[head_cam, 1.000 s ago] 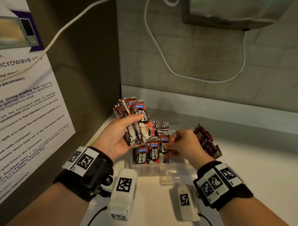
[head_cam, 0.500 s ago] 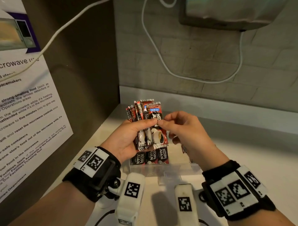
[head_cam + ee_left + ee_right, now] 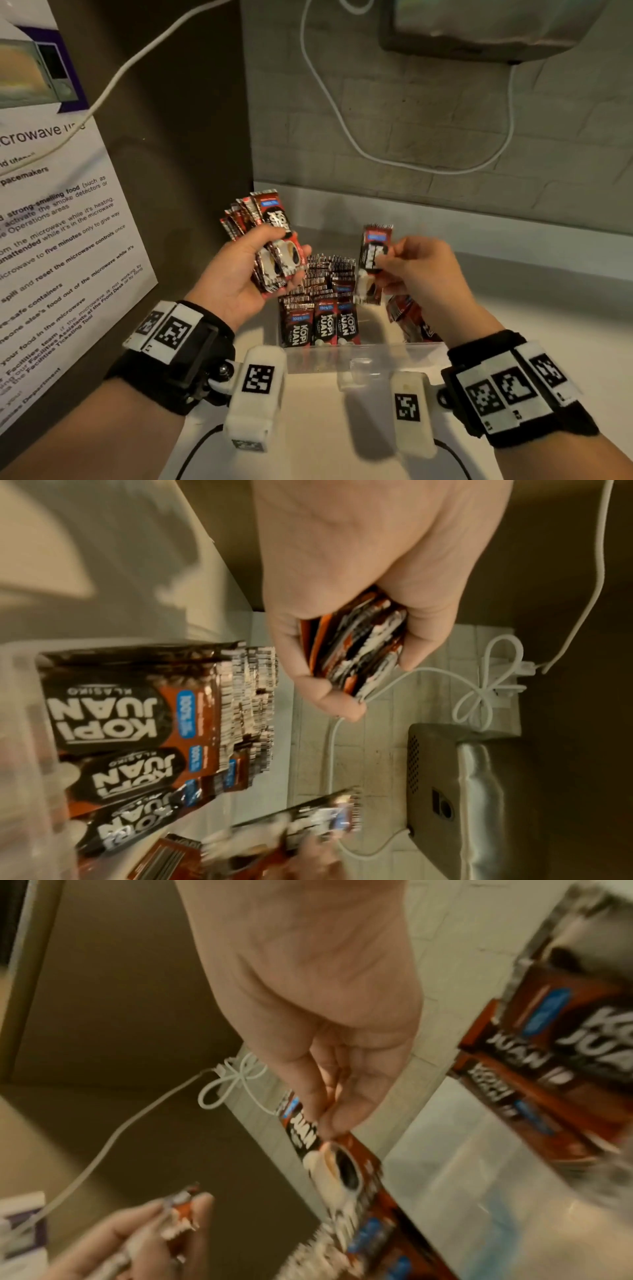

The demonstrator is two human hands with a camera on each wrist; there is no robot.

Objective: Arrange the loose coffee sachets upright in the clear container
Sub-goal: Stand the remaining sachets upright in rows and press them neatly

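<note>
My left hand (image 3: 253, 270) grips a fanned bundle of red-and-black coffee sachets (image 3: 265, 236) above the left end of the clear container (image 3: 363, 356); the same bundle (image 3: 359, 653) shows edge-on in the left wrist view. My right hand (image 3: 414, 270) pinches a single sachet (image 3: 371, 263) upright over the container's right part, seen also as the sachet (image 3: 329, 1153) in the right wrist view. Rows of sachets (image 3: 322, 308) stand upright in the container's left half. A few loose sachets (image 3: 411, 318) lie at the right, partly behind my right wrist.
The container sits on a white counter (image 3: 548, 329) in a corner. A notice sheet (image 3: 51, 240) hangs on the left wall. A white cable (image 3: 342, 120) loops down the tiled back wall under a metal wall unit (image 3: 479, 31).
My right hand has pulled one sachet off the bundle and carried it right and down toward the container. My left hand, still holding the bundle, shifted slightly left.
</note>
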